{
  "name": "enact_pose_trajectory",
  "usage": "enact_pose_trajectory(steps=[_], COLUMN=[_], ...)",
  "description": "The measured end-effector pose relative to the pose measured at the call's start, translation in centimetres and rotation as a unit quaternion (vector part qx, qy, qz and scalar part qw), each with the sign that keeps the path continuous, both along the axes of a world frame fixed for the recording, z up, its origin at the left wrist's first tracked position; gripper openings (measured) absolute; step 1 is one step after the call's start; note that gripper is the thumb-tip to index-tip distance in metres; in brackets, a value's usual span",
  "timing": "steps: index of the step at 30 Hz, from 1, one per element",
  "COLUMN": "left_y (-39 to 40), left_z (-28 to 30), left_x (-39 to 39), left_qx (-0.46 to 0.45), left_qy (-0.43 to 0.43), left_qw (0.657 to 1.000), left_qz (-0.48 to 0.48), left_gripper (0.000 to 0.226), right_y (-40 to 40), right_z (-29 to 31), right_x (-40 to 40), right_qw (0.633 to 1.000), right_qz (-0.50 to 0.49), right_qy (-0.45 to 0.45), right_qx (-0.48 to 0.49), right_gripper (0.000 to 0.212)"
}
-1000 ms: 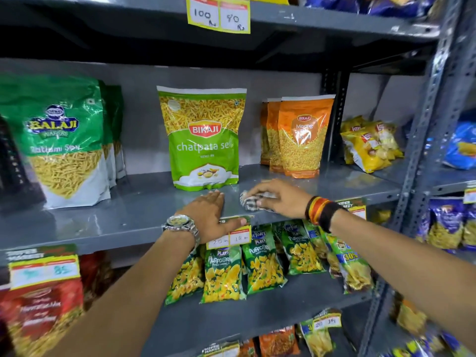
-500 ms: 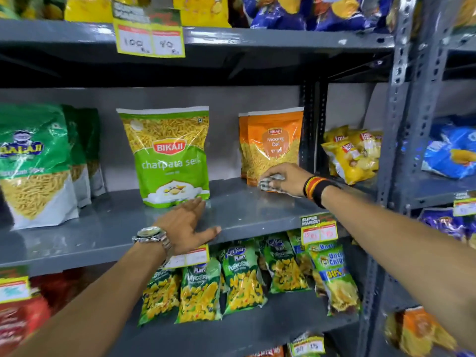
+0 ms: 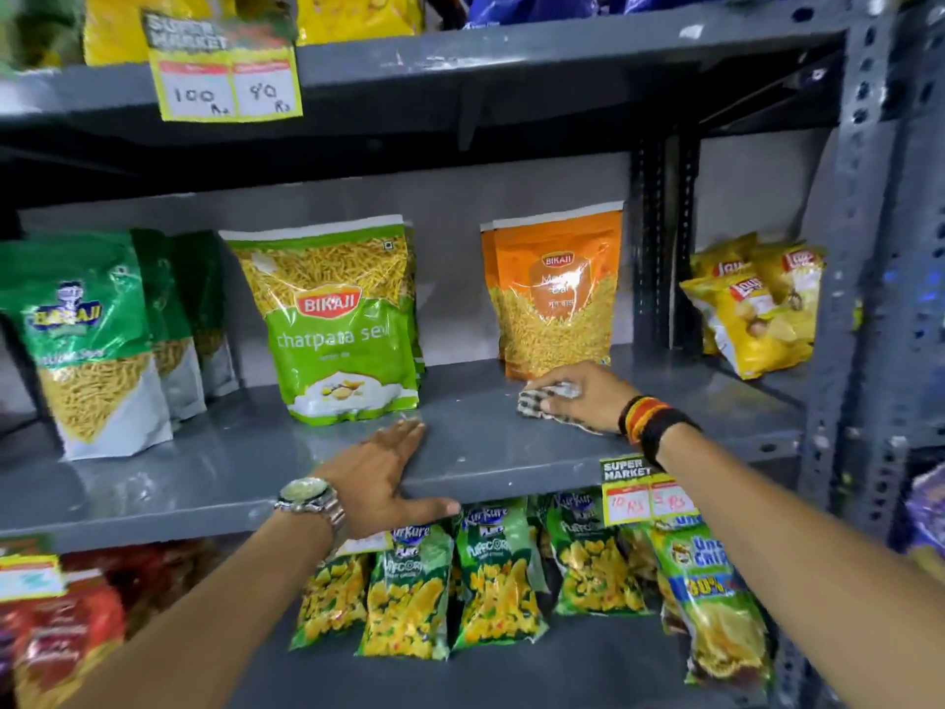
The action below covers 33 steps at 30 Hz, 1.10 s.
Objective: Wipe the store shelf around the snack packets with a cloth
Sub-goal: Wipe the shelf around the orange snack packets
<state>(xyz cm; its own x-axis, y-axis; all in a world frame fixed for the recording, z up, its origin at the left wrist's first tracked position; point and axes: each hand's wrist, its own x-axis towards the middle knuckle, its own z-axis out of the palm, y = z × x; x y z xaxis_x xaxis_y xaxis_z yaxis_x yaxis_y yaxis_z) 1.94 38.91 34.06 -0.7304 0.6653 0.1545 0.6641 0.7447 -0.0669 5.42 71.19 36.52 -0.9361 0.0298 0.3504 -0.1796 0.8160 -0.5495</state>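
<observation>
Wristwatch (image 3: 308, 496) nearest you, on your left arm; ahead of it your left hand (image 3: 382, 475) lies flat and open on the grey shelf (image 3: 215, 468), fingers together pointing away toward the back, thumb hooked over the front lip, holding nothing. To its right, just past your right wrist's red and black bands (image 3: 648, 421), your right hand (image 3: 578, 396) presses palm-down on the checked cloth (image 3: 532, 401), fingers curled loosely over it. The cloth is bunched, its long axis running left to right along the shelf, one end poking out leftward past your fingertips, a corner trailing back under your wrist. Just beyond that hand, almost touching your knuckles, stands the orange Bikaji packet (image 3: 557, 299), upright. Beyond your left hand's fingertips stands the green Bikaji packet (image 3: 337, 319), upright too, apart from the cloth. Farther left of your left hand stand the Balaji packets (image 3: 87, 340).
</observation>
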Motion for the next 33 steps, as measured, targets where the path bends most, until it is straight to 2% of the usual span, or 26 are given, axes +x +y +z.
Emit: enact_pose_trajectory(steps=[3, 5, 8, 10, 13, 16, 20, 24, 30, 33], left_y=[0.1, 0.0, -0.1, -0.1, -0.3, -0.4, -0.5, -0.7, -0.6, -0.5], left_z=[0.3, 0.4, 0.4, 0.2, 0.2, 0.2, 0.2, 0.0, 0.1, 0.1], left_x=[0.4, 0.5, 0.5, 0.4, 0.1, 0.1, 0.2, 0.0, -0.4, -0.5], left_qx=[0.003, 0.009, 0.016, 0.019, 0.02, 0.018, 0.017, 0.011, 0.004, 0.014], left_qy=[-0.01, -0.012, -0.003, -0.001, 0.0, 0.007, 0.012, 0.017, 0.004, 0.012], left_qw=[1.0, 1.0, 1.0, 1.0, 1.0, 1.0, 1.0, 0.999, 0.999, 0.999], left_qz=[0.007, 0.011, 0.008, -0.002, -0.014, -0.017, -0.022, -0.03, -0.038, -0.04], left_gripper=[0.123, 0.124, 0.124, 0.125, 0.129, 0.127, 0.126, 0.127, 0.122, 0.119], right_y=[-2.6, -6.1, -10.6, -11.0, -9.3, -8.6, -10.5, -8.9, 0.2, 2.1], right_z=[0.2, 0.3, 1.0, 2.5, 4.1, 2.4, 0.7, 2.4, 5.0, 6.0], right_x=[1.2, 3.1, 5.6, 5.7, 4.1, 2.8, 4.0, 6.1, 7.5, 6.6], right_qw=[1.0, 0.999, 0.99, 0.985, 0.995, 0.999, 1.0, 0.995, 0.996, 0.996], right_qz=[-0.021, 0.028, 0.14, 0.157, 0.08, -0.01, 0.012, 0.043, -0.08, -0.087], right_qy=[0.01, -0.003, -0.033, -0.063, -0.061, -0.043, -0.022, -0.09, -0.023, -0.001], right_qx=[-0.016, -0.027, 0.01, 0.024, -0.011, -0.001, 0.014, 0.02, -0.01, -0.013], right_gripper=[0.028, 0.029, 0.028, 0.029, 0.03, 0.03, 0.026, 0.025, 0.026, 0.026])
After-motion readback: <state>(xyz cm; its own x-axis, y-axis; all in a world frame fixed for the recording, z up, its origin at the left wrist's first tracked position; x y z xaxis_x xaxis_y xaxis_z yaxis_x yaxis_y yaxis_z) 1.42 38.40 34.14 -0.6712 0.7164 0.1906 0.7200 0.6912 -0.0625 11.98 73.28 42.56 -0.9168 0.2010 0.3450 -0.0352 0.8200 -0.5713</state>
